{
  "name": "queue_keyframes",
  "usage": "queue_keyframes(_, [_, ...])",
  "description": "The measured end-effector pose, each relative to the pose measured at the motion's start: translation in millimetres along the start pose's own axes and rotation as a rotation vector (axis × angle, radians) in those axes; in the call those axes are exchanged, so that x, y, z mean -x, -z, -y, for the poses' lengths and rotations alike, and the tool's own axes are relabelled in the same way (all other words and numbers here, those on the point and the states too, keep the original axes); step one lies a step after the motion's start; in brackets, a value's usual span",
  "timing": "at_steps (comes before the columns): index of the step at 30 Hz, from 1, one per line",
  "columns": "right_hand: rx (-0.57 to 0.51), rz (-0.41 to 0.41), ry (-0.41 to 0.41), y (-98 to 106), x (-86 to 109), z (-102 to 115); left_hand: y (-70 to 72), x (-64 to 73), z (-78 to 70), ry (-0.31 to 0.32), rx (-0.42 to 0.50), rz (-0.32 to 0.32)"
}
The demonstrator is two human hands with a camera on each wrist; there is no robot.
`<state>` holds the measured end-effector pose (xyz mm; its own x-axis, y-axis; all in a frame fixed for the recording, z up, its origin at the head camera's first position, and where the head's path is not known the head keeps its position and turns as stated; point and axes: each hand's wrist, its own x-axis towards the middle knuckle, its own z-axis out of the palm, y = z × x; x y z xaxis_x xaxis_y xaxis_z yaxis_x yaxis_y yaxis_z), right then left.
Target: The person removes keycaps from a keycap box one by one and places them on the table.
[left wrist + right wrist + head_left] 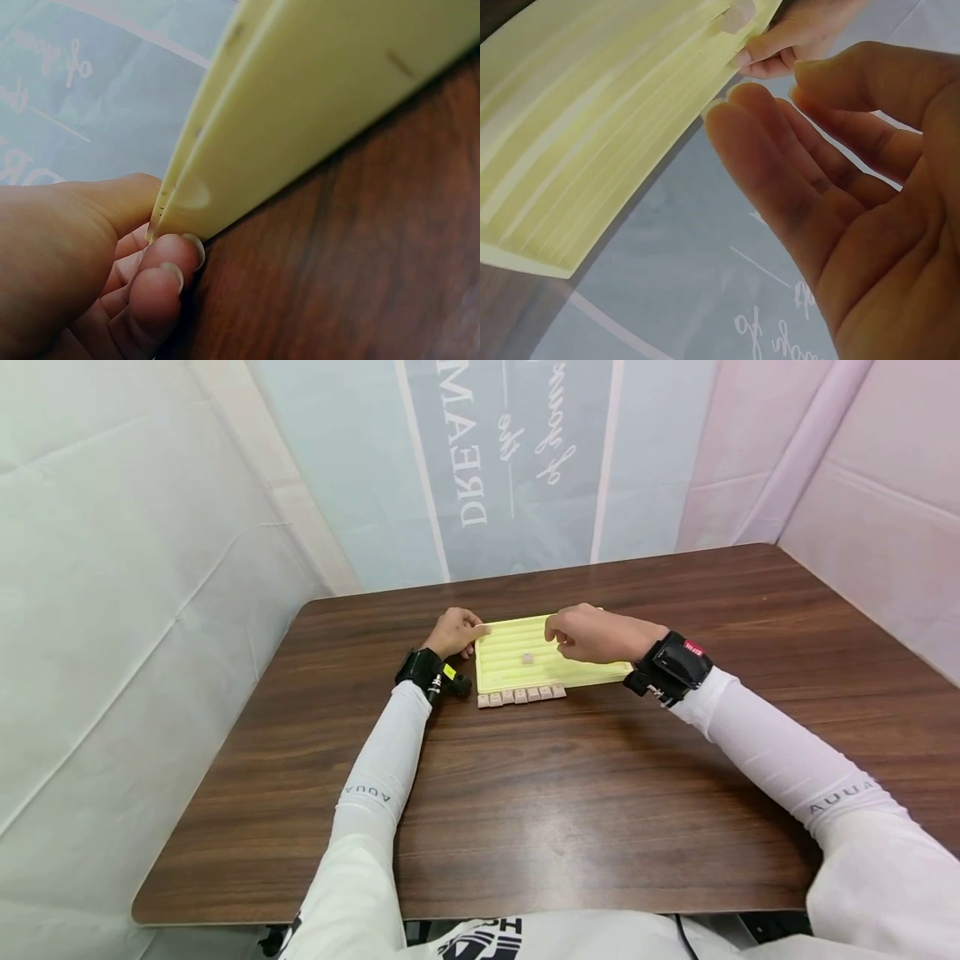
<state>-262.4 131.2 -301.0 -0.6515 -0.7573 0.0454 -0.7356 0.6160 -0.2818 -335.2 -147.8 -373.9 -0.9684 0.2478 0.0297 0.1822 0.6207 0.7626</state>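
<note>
A yellow ridged board (502, 675) lies on the table in the head view. My left hand (452, 632) grips its far left corner, thumb over the edge; the left wrist view shows curled fingertips (161, 296) against the board's side (322, 97). Over the board's right part hovers my right hand (600, 633). In the right wrist view its fingers (761, 161) are loosely bent, with a gap to the thumb and nothing held. One small pale tile (527, 658) sits among the ridges. Along the board's near edge runs a row of several similar tiles (521, 696).
The brown wood-grain table (525, 793) extends around the board on all sides. A printed curtain (525, 468) hangs behind the table's far edge, and white sheeting (135, 610) stands at the left and right.
</note>
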Motion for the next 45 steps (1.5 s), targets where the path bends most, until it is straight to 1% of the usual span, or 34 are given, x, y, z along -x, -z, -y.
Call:
queue_keyframes(7, [-0.002, 0.018, -0.002, -3, -13.6, 1, 2.0, 0.2, 1.4, 0.007, -0.001, 0.001])
queue_keyframes(14, [-0.013, 0.031, -0.004, -5, -25.9, 3, 3.4, -2.5, -0.6, 0.012, 0.001, 0.002])
queue_keyframes(17, [-0.024, 0.045, -0.001, -6, -32.0, 4, 3.2, -3.1, -1.7, 0.016, 0.012, -0.006])
queue_keyframes(20, [-0.033, 0.066, -0.011, -8, -36.9, 7, 1.9, -2.6, -3.4, 0.013, 0.015, 0.0])
queue_keyframes(24, [-0.025, 0.085, -0.034, -11, -42.4, 9, 0.9, -2.1, -5.7, 0.01, 0.006, 0.003])
queue_keyframes(29, [-0.008, 0.095, -0.037, -16, -47.6, 10, 0.9, -2.0, -6.7, 0.016, -0.001, -0.002])
queue_keyframes(33, [0.0, 0.098, -0.029, -22, -50.1, 9, 0.7, -1.7, -5.6, 0.017, -0.003, -0.002])
queue_keyframes(40, [0.01, 0.093, 0.039, -29, -54.1, 3, -0.2, -1.7, -2.9, 0.02, 0.006, -0.003])
queue_keyframes(45, [-0.001, 0.09, 0.047, -31, -54.6, 3, -0.5, -1.4, -2.2, 0.023, 0.003, -0.004])
